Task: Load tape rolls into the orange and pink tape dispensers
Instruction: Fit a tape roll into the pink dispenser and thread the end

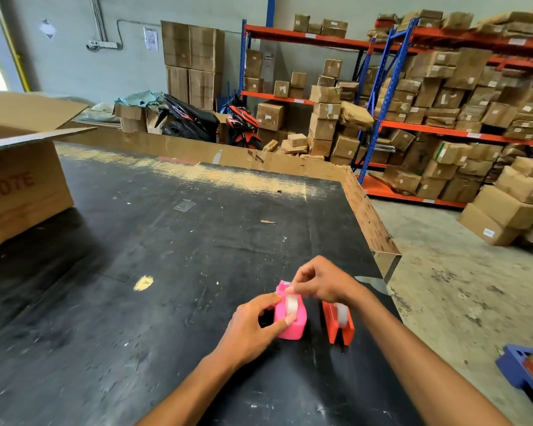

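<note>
pink dispenser [290, 318] near right on surface [166, 241], roll seated | left hand [250, 330] pinches body; right hand [323, 285] fingers pinch tape end | orange dispenser [337, 325] just right, loaded | light, rigid; tape thin, sticky: hold sides

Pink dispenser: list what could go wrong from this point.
1. The left hand grips the pink dispenser only at its side; pulling tape toward the front could tip it.
2. The right hand pinches at the front end, where a cutter probably sits; fingers might get nicked.
3. The orange dispenser stands right under the right wrist and could be knocked.
</note>
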